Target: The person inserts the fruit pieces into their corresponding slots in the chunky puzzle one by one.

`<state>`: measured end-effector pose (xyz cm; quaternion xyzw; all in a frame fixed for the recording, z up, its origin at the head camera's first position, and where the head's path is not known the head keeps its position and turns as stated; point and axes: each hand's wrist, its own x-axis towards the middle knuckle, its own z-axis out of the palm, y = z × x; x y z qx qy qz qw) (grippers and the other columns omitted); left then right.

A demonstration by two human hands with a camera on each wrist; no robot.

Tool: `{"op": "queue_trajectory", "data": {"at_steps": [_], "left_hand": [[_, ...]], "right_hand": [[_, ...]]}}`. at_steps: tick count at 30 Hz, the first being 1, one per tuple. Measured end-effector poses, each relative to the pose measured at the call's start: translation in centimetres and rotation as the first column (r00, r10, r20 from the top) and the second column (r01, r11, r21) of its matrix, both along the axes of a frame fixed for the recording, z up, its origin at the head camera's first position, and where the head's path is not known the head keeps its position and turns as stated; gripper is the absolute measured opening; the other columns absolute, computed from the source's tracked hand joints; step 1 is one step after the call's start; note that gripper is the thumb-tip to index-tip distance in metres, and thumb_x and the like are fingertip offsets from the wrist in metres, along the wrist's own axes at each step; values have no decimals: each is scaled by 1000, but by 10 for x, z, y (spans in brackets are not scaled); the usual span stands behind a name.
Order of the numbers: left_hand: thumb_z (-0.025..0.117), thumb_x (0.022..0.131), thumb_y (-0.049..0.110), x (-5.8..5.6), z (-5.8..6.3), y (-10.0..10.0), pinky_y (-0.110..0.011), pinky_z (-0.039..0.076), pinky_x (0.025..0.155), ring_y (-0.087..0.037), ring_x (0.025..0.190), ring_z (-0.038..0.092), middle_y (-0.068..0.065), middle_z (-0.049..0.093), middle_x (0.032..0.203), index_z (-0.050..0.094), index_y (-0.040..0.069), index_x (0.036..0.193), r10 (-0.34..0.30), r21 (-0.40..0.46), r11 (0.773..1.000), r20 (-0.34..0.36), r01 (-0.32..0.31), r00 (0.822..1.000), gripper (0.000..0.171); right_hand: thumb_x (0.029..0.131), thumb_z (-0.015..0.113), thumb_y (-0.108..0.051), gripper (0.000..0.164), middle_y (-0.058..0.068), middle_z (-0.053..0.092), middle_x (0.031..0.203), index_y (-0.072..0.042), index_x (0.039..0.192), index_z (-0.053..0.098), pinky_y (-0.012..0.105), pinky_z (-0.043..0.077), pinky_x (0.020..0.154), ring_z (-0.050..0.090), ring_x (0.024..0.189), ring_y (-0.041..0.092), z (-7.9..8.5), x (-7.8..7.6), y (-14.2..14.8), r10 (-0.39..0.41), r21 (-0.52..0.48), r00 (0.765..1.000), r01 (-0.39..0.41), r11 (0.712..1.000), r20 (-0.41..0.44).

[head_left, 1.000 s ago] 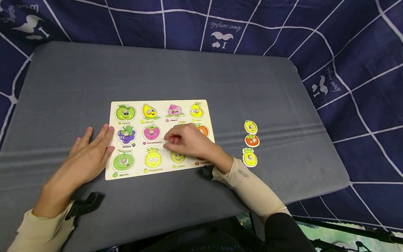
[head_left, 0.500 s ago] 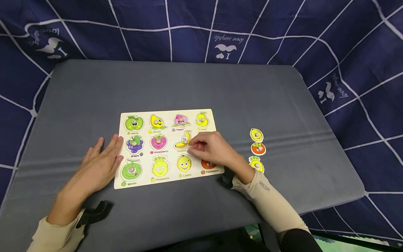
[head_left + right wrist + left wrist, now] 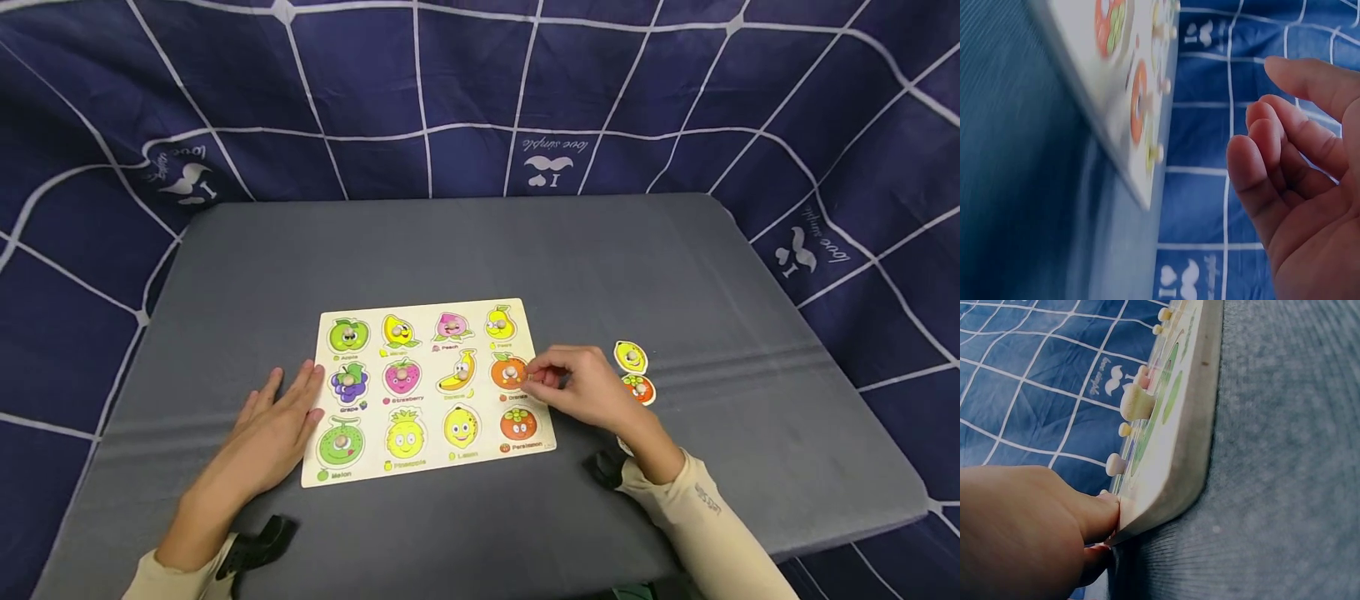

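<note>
A wooden fruit puzzle board point(image 3: 431, 479) lies on the grey table. My left hand point(image 3: 266, 442) lies along its left edge, fingers straight. In the left wrist view the thumb point(image 3: 1099, 515) touches the board's edge near a corner. Over the right edge, beside the knobbed orange piece point(image 3: 507, 373), hovers my right hand point(image 3: 588, 387). Its fingers are loosely bent, and the right wrist view shows nothing between them. Pineapple point(image 3: 406, 435), lemon point(image 3: 461, 427) and persimmon point(image 3: 518, 424) pictures in the bottom row have no knobs; the melon point(image 3: 341, 443) has one.
Right of the right hand lie a loose lemon piece point(image 3: 631, 357) and a persimmon piece point(image 3: 640, 388). The hand and wrist mostly hide a third piece below them. A blue checked cloth point(image 3: 465, 92) hangs behind the table's far edge.
My right hand has drawn back rightward from the middle of the board, past the banana, to its right edge. The left hand stays at the left edge. The head view has tilted up.
</note>
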<state>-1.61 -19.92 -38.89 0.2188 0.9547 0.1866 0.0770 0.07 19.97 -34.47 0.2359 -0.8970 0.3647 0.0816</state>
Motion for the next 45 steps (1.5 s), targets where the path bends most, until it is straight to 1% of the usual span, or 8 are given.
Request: {"op": "queue_trajectory", "data": {"at_steps": [8,15,21,27,33,37,40,45], "left_hand": [[44,97,23,20,-10,-1,-66,12,96,-49,132,11,-17,21,148,23,6,145,25,-3,1000,4,-25,1000,55],[49,95,22,33,-16,1,-65,14,96,-48,131,14,-15,25,147,28,6,144,60,-5,998,-2,-60,998,56],[50,94,21,40,-21,11,-65,17,96,-47,131,17,-12,29,146,32,8,143,58,0,998,-11,-58,998,53],[50,95,23,35,-26,20,-63,17,98,-44,132,18,-8,28,147,32,10,143,51,15,999,-20,-51,998,53],[47,96,26,26,-23,24,-63,17,99,-42,134,16,-7,26,147,31,11,143,44,0,999,-30,-44,999,52],[47,96,25,23,-19,23,-62,18,99,-42,134,16,-7,26,147,32,10,143,50,1,999,-39,-50,998,52],[48,96,24,21,-15,19,-62,18,99,-42,133,17,-8,28,147,33,9,143,61,-5,998,-58,-61,996,52],[50,95,24,17,-8,11,-63,20,98,-42,133,19,-8,29,146,34,9,142,75,-16,997,-101,-77,992,52]], "right_hand": [[74,77,-18,11,-15,56,68,-15,81,69,23,46,51,53,58,2,-9,25,32,-96,33,992,93,995,82],[71,80,-14,13,-16,55,65,-16,79,69,17,42,49,52,56,1,-14,42,59,-128,53,991,127,991,32],[66,81,-8,20,-17,54,63,-16,77,68,13,38,47,50,54,0,-14,64,84,-164,67,986,162,984,26],[62,83,-5,23,-18,53,62,-17,75,67,12,36,45,48,51,0,-18,80,104,-214,74,977,213,974,0],[59,82,3,26,-15,61,66,-12,75,67,11,41,45,54,52,-3,-26,87,119,-196,23,981,196,980,4],[56,83,3,28,-17,61,66,-11,75,66,10,40,45,53,53,-6,-31,88,125,-189,54,982,190,980,-16],[57,83,0,29,-21,55,66,-13,76,65,10,36,44,49,52,-6,-35,84,127,-158,74,987,159,985,-13],[56,83,1,35,-22,50,64,-18,78,64,9,32,44,45,52,-5,-42,75,123,-35,47,998,37,998,-46]]}}
